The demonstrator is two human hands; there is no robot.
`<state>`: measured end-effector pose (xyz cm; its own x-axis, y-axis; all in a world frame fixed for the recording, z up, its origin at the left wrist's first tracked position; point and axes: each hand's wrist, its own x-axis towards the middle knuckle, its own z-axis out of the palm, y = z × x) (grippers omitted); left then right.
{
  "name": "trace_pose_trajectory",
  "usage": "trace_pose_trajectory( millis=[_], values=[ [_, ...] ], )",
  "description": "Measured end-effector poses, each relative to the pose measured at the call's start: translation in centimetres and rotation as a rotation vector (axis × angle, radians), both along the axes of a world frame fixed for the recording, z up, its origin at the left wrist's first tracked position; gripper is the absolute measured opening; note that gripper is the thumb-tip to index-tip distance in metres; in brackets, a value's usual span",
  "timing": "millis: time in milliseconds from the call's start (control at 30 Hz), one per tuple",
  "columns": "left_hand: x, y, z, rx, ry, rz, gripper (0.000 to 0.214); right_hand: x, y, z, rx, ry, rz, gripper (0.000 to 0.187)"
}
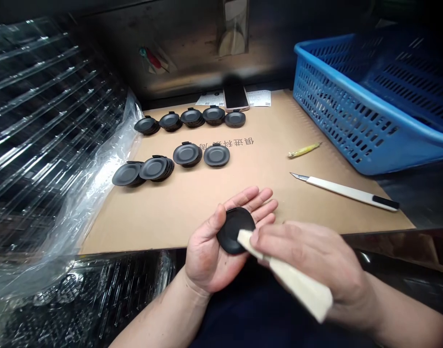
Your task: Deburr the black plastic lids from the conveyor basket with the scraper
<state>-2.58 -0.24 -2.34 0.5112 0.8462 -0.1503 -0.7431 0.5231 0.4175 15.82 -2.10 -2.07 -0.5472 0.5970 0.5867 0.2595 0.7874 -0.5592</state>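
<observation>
On the palm of my left hand (210,251) lies a round black plastic lid (233,234) with a small tab, its edge held under the thumb while the other fingers stretch out behind it. My right hand (311,261) grips a folded cream cloth (297,285), and one end of the cloth touches the lid's face. Beyond the hands, similar black lids stand in short stacks in two rows on the cardboard; a front stack (156,168) leans to one side, and a back stack (191,117) is near the rear edge.
A cardboard sheet (257,179) covers the table. To the right lie a white-handled craft knife (348,191) and a small yellow tool (304,151), beside a blue plastic basket (333,101). A phone (236,96) rests on paper at the back. Clear plastic-wrapped trays (36,121) stand left.
</observation>
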Motion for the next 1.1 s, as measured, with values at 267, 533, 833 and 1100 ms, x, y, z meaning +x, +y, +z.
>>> trace_pose_trajectory(
  millis=[267,533,833,1100],
  values=[
    [-0.3,0.5,0.3,0.192,-0.062,-0.094,0.074,1.6,-2.1,1.4,0.014,-0.114,-0.006,0.030],
    [-0.1,0.1,-0.2,0.224,0.058,-0.095,0.073,-1.7,-0.2,1.1,0.038,-0.023,0.035,0.026],
    [0.4,-0.1,0.0,0.134,0.083,0.006,0.037,-1.1,0.2,1.7,0.015,-0.047,0.052,0.026],
    [0.7,-0.1,0.0,0.141,0.118,0.010,0.036,-0.8,-0.1,1.7,0.091,-0.075,-0.128,0.031]
  ],
)
